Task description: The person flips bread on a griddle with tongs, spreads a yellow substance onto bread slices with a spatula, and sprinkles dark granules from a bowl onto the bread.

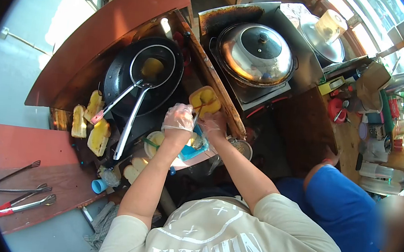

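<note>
My left hand (179, 117), in a clear plastic glove, is closed over a thin utensil, just left of a yellow tub (205, 101). My right hand (213, 125), also gloved, is against the tub's near side; its fingers are partly hidden, so its hold is unclear. The tub contains yellow food. Below my hands lies a blue tray (193, 150). A pale round container (153, 143) stands to its left, near bread slices (134, 170). A black wok (117, 75) is at the upper left, with a strainer (152, 66) holding a yellow piece over it.
Toasted bread pieces (98, 137) lie left of the wok. A lidded pot (256, 53) stands on the right stove. Several tongs (26, 206) rest on the red board (21, 156). Another person in blue clothing (341, 204) is at the right, beside crowded shelves.
</note>
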{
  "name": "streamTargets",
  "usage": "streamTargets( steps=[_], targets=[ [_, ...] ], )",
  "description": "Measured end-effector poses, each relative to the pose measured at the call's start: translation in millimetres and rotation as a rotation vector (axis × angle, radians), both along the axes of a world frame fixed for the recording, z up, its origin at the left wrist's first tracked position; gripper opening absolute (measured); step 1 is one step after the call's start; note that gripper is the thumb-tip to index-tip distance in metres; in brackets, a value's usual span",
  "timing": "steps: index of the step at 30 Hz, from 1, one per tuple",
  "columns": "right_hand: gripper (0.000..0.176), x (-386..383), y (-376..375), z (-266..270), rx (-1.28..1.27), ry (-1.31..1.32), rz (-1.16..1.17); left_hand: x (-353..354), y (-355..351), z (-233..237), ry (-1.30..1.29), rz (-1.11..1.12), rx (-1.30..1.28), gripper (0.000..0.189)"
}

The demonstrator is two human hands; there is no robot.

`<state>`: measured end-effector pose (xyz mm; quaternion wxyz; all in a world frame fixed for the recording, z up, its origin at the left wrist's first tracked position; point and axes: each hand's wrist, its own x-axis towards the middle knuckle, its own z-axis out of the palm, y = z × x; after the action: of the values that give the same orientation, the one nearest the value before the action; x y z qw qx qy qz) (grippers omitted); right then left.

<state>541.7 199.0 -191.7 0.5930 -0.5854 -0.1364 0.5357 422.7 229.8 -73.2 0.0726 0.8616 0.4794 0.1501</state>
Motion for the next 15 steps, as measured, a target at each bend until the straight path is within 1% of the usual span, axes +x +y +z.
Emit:
streamTargets(
  steps=[1,2,3,4,5,6,7,9,10,11,12,13,15],
  targets=[
    [0.025,-1,-4,8,0.009,-0.002,-0.004,-4,-3,5,-0.016,0.047,-0.075,0.009],
    [0.022,-2,-10,17,0.044,-0.039,0.003,-10,-7,12,0.028,0.012,-0.134,0.013],
    [0.02,-5,-16,26,0.078,-0.077,0.009,-18,-11,11,0.024,0.007,-0.128,0.013],
    [0.014,-11,-24,37,0.128,0.002,-0.052,-29,-14,9,-0.093,-0.019,-0.175,0.014],
    [0.014,-14,-32,49,0.135,-0.004,-0.057,-39,-21,6,-0.21,-0.045,-0.221,0.015],
    [0.013,-15,-41,71,0.114,-0.079,-0.011,-44,-33,19,-0.306,0.024,-0.257,0.015],
    [0.013,-17,-51,89,0.093,-0.156,0.037,-54,-43,20,-0.313,0.023,-0.249,0.015],
    [0.013,-28,-71,107,0.114,-0.182,0.027,-76,-64,19,-0.747,0.247,-0.731,0.02],
    [0.013,-34,-80,111,0.078,-0.16,0.073,-86,-74,19,-0.866,0.356,-0.85,0.021],
    [0.014,-41,-90,116,0.04,-0.138,0.123,-99,-87,19,-0.875,0.356,-0.845,0.021],
    [0.014,-51,-100,129,-0.011,-0.194,0.15,-112,-101,28,-0.948,0.398,-0.898,0.022],
    [0.014,-62,-111,135,-0.012,-0.198,0.163,-126,-115,32,-1.02,0.446,-0.952,0.023],
    [0.014,-88,-133,144,0.024,-0.118,0.17,-154,-138,35,-1.052,0.449,-0.92,0.02]
  ],
)
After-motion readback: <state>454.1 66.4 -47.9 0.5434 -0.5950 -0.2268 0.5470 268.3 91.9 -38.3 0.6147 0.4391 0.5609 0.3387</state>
